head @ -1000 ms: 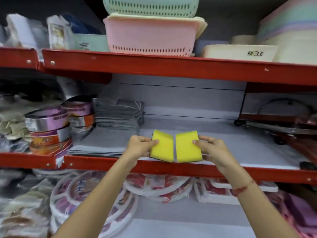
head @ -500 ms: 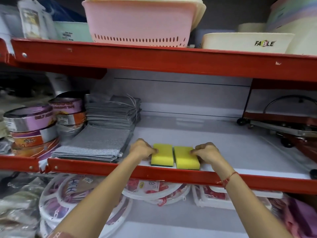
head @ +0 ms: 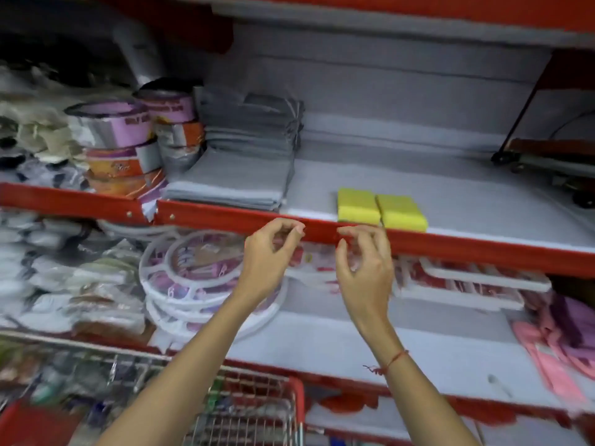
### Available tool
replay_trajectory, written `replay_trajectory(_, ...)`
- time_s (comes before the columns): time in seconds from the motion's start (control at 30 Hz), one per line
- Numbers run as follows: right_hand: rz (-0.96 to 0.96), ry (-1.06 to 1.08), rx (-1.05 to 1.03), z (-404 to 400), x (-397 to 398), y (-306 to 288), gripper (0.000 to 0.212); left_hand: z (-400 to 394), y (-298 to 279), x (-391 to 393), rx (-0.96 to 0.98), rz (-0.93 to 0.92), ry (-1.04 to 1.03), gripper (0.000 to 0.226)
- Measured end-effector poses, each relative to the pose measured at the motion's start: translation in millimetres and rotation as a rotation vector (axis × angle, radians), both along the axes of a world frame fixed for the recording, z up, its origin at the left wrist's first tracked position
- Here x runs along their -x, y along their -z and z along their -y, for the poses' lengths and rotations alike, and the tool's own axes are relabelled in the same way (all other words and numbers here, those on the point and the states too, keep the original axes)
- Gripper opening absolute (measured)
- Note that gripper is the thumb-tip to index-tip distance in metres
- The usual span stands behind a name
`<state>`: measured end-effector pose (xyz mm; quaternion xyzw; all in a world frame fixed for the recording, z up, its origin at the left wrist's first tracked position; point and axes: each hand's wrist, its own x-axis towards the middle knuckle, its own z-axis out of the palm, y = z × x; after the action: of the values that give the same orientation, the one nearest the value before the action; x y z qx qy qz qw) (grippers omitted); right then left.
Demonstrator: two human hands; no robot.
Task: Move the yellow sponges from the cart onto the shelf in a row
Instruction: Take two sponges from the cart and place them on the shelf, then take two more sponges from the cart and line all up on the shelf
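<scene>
Red-edged shelf (head: 418, 188) stretching across, carrying folded grey cloths (head: 238, 175) at left. Wire cart (head: 251, 410) peeking in below. Two yellow sponges (head: 381, 209) sitting side by side, touching, right at the shelf's front lip. Left hand (head: 270, 255) and right hand (head: 363, 262) hovering below the lip, fingers loosely curled, gripping nothing.

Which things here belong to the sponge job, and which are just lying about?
Job: two yellow sponges side by side, shelf, cart, empty left hand, empty right hand.
Lying about: grey cloths, tape rolls, round hangers.
</scene>
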<state>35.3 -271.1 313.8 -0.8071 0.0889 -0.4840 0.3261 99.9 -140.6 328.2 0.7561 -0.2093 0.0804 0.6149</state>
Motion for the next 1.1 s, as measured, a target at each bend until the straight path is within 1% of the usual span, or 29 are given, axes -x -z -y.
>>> replay_trajectory(0.07,-0.059,-0.041,-0.025,-31,10,28,0.018,-31,27,12,-0.036,-0.052,0.028,0.018)
replay_trajectory(0.13,-0.158,-0.081,-0.046,-60,18,55,0.018,-61,61,21,-0.104,-0.129,0.052,0.024)
replay_trajectory(0.23,-0.353,-0.145,-0.095,-99,33,99,0.021,-103,115,36,-0.191,-0.225,0.029,0.027)
replay_trajectory(0.37,-0.701,-0.241,-0.107,-138,47,168,0.025,-155,187,52,-0.324,-0.384,-0.052,0.025)
replay_trajectory(0.43,-0.907,-0.282,-0.173,-153,56,203,0.026,-179,227,62,-0.396,-0.509,-0.063,0.024)
replay_trajectory(0.53,-1.208,-0.346,-0.284,-170,72,249,0.025,-212,279,76,-0.466,-0.767,-0.114,0.014)
replay_trajectory(0.57,-1.275,-0.359,-0.313,-175,78,263,0.023,-222,290,83,-0.461,-0.833,-0.139,0.015)
replay_trajectory(0.6,-1.324,-0.362,-0.339,-179,84,278,0.023,-235,310,87,-0.466,-0.896,-0.151,0.03)
replay_trajectory(0.63,-1.379,-0.358,-0.366,-183,89,295,0.025,-248,334,91,-0.462,-0.955,-0.121,0.04)
replay_trajectory(0.67,-1.452,-0.355,-0.38,-187,93,308,0.028,-259,356,94,-0.416,-1.009,-0.045,0.044)
replay_trajectory(0.7,-1.518,-0.362,-0.388,-190,98,321,0.029,-264,374,99,-0.42,-1.046,0.058,0.039)
replay_trajectory(0.73,-1.57,-0.37,-0.39,-194,104,335,0.024,-270,385,106,-0.554,-1.0,0.165,0.027)
replay_trajectory(0.77,-1.609,-0.376,-0.384,-198,108,348,0.016,-273,389,111,-0.676,-1.107,0.167,0.02)
replay_trajectory(0.8,-1.646,-0.375,-0.366,-204,113,362,0.021,-280,391,116,-0.734,-1.199,0.054,0.024)
replay_trajectory(0.83,-1.663,-0.367,-0.338,-209,114,382,0.026,-283,397,121,-0.764,-1.234,-0.089,0.028)
replay_trajectory(0.87,-1.678,-0.355,-0.346,-214,116,392,0.024,-284,398,124,-0.75,-1.246,-0.165,0.031)
replay_trajectory(0.9,-1.689,-0.358,-0.337,-218,116,401,0.02,-284,404,127,-0.787,-1.278,-0.224,0.036)
replay_trajectory(0.93,-1.68,-0.362,-0.345,-223,115,414,0.022,-287,418,129,-0.828,-1.316,-0.232,0.043)
replay_trajectory(0.97,-1.682,-0.361,-0.34,-227,114,425,0.03,-289,430,129,-0.877,-1.341,-0.232,0.048)
replay_trajectory(1.03,-1.663,-0.352,-0.346,-235,113,436,0.038,-292,450,126,-0.844,-1.336,-0.24,0.052)
replay_trajectory(1.1,-1.665,-0.332,-0.347,-240,115,443,0.038,-294,464,127,-0.81,-1.338,-0.267,0.049)
